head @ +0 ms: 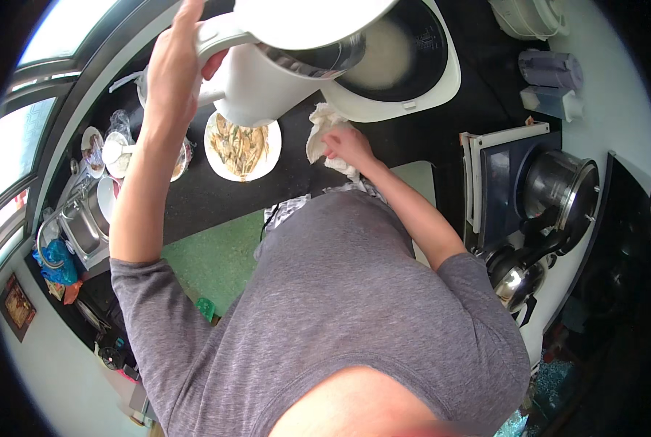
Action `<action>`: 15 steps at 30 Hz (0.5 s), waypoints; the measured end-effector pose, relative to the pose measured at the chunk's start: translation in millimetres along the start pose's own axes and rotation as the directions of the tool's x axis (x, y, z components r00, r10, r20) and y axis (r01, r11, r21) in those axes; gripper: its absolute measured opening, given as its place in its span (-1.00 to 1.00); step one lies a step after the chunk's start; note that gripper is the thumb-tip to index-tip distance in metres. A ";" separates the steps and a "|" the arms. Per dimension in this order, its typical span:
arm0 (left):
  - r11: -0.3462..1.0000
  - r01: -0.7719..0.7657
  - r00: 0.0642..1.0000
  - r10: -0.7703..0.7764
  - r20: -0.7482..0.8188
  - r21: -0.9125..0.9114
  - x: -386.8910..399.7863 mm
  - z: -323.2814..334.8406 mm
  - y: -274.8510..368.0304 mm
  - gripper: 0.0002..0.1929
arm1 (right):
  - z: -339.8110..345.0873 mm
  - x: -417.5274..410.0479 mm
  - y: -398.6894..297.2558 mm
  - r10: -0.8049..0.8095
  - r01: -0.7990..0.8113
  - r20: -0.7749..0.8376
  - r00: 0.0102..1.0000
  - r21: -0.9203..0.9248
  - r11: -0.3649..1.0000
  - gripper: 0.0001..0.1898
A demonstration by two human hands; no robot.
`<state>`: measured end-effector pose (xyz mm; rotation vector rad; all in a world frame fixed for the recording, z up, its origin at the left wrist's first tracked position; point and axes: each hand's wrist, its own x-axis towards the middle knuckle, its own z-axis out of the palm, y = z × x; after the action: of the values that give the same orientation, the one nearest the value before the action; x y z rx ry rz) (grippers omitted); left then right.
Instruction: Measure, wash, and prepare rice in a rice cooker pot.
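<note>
My left hand [173, 71] is closed around the pale handle of a white kettle [273, 82], with one finger stretched up. The kettle has a steel band below its large white top, which the upper edge cuts off. Beside it is an open white rice cooker [432, 104], its dark inner pot holding something whitish and cloudy. My right hand [350, 145] rests on a crumpled white cloth [319, 128] in front of the cooker; whether its fingers grip the cloth is unclear. A white plate of small cooked fish [243, 146] lies on the black counter between my forearms.
Bowls and dishes [119, 155] stand left, near the steel sink [82, 224] and window. At right are a pressure cooker [557, 188], another steel pot [522, 284], a dark-fronted appliance [494, 185] and plastic containers [549, 70]. Green flooring [210, 262] shows below the counter edge.
</note>
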<state>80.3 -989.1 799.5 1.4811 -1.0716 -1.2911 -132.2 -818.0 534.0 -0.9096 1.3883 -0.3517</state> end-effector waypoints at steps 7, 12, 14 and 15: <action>0.919 -0.355 0.909 0.383 -0.165 0.173 -20.7 -38.8 -16.0 -0.46 | 4.9 -55.7 -11.8 -0.305 0.056 -0.145 0.941 -0.823 0.565 -0.19; 0.885 -0.076 0.997 0.073 -0.024 -0.460 -21.3 -86.4 -55.7 -0.32 | 9.1 -40.4 -0.4 -0.290 0.040 -0.153 0.945 -0.825 0.564 -0.14; 0.761 -0.032 0.998 0.057 0.018 -0.648 -28.3 -99.1 -64.4 -0.40 | 9.0 -39.0 -7.6 -0.269 0.054 -0.122 0.955 -0.825 0.563 -0.20; 0.598 0.041 0.983 0.121 0.140 -0.800 -29.4 -113.2 -74.3 -0.45 | 7.5 -38.4 -9.1 -0.265 0.043 -0.130 0.956 -0.827 0.560 -0.20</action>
<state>194.6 -934.0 743.8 0.6365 -0.4661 -1.6004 -130.2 -794.3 566.4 -1.8307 1.7288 0.1061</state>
